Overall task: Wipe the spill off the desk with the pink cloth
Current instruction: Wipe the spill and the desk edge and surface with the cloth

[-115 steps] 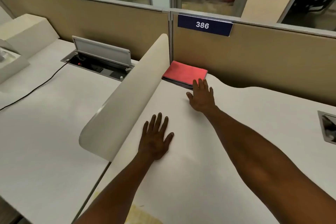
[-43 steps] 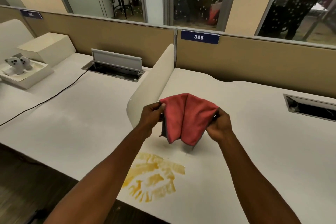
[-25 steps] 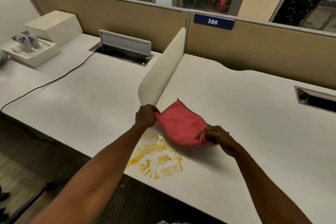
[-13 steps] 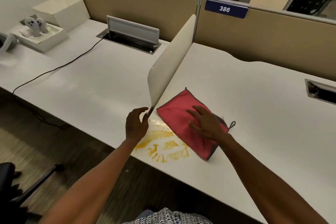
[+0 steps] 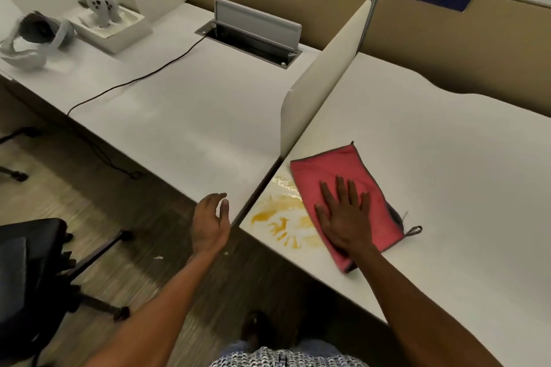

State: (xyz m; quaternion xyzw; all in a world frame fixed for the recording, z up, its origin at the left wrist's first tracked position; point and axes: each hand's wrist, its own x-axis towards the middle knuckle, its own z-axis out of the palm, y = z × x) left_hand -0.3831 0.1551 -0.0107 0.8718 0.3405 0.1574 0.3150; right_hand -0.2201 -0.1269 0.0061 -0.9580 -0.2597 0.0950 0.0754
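Folded pink microfibre cloth with grey edging (image 5: 337, 179) lay flat on white desk top (image 5: 441, 158), near front edge, left side overlapping yellow-orange liquid spill (image 5: 283, 217). Right hand (image 5: 343, 217) pressed palm-down on cloth, fingers spread, gripping nothing. Left hand (image 5: 210, 223) hovered off desk edge, fingers loosely curled, empty. White divider panel (image 5: 322, 80) stood just behind cloth.

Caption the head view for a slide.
Right hand presses pink cloth flat beside yellow spill on desk; left hand empty.
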